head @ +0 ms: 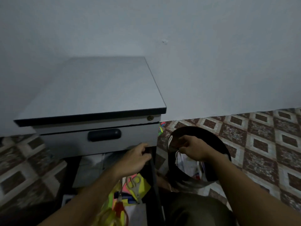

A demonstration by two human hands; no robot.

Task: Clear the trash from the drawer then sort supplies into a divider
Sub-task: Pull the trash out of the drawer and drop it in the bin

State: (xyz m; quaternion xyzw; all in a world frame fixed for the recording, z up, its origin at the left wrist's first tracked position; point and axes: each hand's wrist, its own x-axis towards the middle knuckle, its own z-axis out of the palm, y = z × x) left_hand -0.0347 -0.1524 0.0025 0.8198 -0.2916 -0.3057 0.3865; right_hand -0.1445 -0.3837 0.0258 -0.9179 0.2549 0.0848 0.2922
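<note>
The grey cabinet's [91,88] lower drawer [155,181] is pulled out toward me. It holds yellow sticky notes [144,185] and pink ones, a large paper clip [132,183], red-handled scissors [119,207] and a white sheet [91,170]. My left hand [136,159] reaches to the drawer's far right corner, its fingers curled round the top of the dark side wall. Over the black trash bin [216,139] to the right, my right hand [193,149] pinches what looks like a small brownish scrap [178,142], which is blurred. White crumpled trash [187,163] lies in the bin.
The cabinet's upper drawer, with its dark handle [104,135], is closed, and a keyhole [150,118] sits above it. The cabinet stands against a plain wall on a patterned tile floor [260,144]. Small coloured scraps [160,128] lie on the floor behind the bin.
</note>
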